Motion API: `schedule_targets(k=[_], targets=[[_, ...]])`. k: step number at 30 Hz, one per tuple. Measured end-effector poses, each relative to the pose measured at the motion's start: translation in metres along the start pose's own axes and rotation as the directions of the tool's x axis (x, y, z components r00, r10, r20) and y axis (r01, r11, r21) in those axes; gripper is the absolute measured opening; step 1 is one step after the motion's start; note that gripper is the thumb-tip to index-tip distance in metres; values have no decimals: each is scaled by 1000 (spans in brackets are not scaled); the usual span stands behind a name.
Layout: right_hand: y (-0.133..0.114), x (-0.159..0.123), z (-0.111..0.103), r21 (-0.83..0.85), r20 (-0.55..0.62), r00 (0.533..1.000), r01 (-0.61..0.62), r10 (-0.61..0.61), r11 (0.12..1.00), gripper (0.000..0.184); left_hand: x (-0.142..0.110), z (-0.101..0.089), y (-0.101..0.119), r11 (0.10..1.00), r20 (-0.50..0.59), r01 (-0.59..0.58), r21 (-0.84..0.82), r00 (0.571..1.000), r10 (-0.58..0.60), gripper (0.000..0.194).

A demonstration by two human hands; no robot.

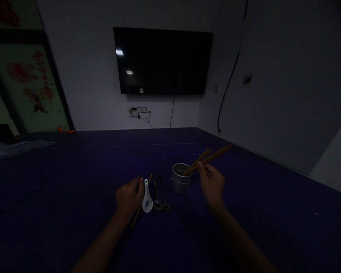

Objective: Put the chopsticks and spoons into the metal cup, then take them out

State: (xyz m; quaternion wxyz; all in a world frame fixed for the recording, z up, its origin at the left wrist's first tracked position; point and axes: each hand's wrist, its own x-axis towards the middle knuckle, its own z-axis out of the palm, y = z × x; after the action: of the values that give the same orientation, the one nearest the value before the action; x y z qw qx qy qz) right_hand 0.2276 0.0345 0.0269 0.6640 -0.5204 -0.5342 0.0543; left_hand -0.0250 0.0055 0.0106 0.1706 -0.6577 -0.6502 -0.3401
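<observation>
My right hand (211, 184) is closed around several brown chopsticks (217, 154). They slant down to the left, their lower ends at the mouth of a grey metal cup (182, 182). On the left, my left hand (128, 196) has its fingers curled, with the tip of a thin stick, apparently a chopstick (139, 176), poking out above the thumb. Beside its thumb lies a white soup spoon (147, 204) with a blue mark in the bowl. Another chopstick (135, 218) runs slanting behind that spoon. Two metal spoons (158, 204) (166, 206) lie between the white spoon and the cup.
A dark purple surface (102, 167) stretches to the wall. A black television (163, 62) hangs there, above sockets (143, 110) and cables. A black cable (229, 83) hangs down the right wall. Clear plastic sheeting (19, 148) and an orange object (65, 130) lie at the far left.
</observation>
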Motion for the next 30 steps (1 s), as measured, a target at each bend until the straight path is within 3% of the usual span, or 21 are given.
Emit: schedule_targets(k=[6, 12, 30], targets=[[-1, -1, 0, -127, -5, 992, 125, -126, 984, 38, 1, -1, -1, 1000, 8, -8, -2, 1000, 8, 36], [0, -2, 2, -133, -40, 992, 112, -119, 985, 38, 1, 1, -2, 1000, 12, -14, -12, 1000, 14, 37], [10, -1, 6, -130, 33, 991, 136, -133, 982, 38, 2, -1, 0, 999, 121, 18, 52, 992, -25, 42]])
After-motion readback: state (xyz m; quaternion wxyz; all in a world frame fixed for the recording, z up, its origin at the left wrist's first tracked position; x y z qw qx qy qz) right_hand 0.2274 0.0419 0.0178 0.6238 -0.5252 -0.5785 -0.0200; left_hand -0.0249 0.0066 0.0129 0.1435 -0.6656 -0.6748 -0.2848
